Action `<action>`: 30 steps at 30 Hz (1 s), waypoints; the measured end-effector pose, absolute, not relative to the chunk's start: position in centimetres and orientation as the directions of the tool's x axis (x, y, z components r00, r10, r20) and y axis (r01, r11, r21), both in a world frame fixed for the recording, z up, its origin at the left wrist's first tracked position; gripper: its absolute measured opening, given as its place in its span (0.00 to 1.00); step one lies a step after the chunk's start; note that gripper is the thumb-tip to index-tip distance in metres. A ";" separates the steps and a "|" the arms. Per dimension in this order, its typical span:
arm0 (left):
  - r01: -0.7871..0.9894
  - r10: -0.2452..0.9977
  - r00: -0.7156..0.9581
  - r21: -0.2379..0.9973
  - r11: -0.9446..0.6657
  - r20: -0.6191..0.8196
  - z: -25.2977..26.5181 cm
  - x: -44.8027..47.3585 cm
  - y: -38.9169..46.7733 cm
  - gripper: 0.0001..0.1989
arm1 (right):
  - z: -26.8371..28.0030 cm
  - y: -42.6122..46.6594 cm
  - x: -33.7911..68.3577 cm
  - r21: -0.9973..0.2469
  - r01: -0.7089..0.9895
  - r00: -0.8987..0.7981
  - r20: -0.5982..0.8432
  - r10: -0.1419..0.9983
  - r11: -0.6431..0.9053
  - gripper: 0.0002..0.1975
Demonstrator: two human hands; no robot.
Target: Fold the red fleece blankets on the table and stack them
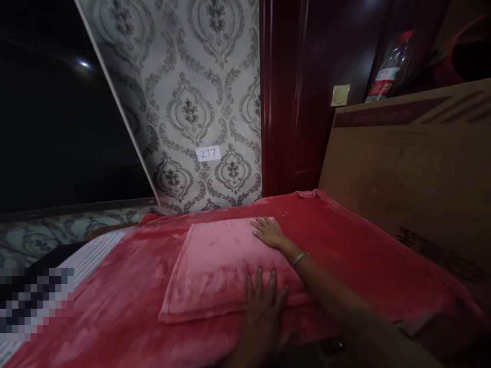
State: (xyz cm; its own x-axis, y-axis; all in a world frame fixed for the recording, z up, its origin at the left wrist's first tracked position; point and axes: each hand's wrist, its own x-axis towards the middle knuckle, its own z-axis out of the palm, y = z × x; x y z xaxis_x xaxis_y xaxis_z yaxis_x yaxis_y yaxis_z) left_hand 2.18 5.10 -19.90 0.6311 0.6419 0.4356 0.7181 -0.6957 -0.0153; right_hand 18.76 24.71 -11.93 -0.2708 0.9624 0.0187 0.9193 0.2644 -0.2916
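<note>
A pink plush pillow [215,255] lies at lower centre, its upper-right corner under the right hand [269,233], its lower edge partly behind the left hand [264,309]; both spread open, gripping nothing.

home rm: patterned wallpaper [190,110], lg tv [49,112], plush red blanket [337,235]

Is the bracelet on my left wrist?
No, the bracelet is at the wrist of your right hand, which lies on the pink plush bundle.
</note>
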 end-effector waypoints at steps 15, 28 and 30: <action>0.690 0.638 0.657 0.020 -0.723 0.402 -18.1 1.8 5.2 0.46 | -12.7 27.3 20.3 -0.672 0.739 -0.061 0.013 0.998 0.054 0.33; 0.688 0.604 0.616 0.026 -0.725 0.506 -18.4 2.9 5.6 0.41 | -15.4 12.7 24.1 -0.988 0.154 0.220 0.065 0.973 0.031 0.31; 0.696 0.602 0.605 0.020 -0.717 0.521 -18.0 2.8 5.6 0.41 | -15.3 10.2 24.0 -0.984 0.136 0.176 0.137 0.975 0.114 0.26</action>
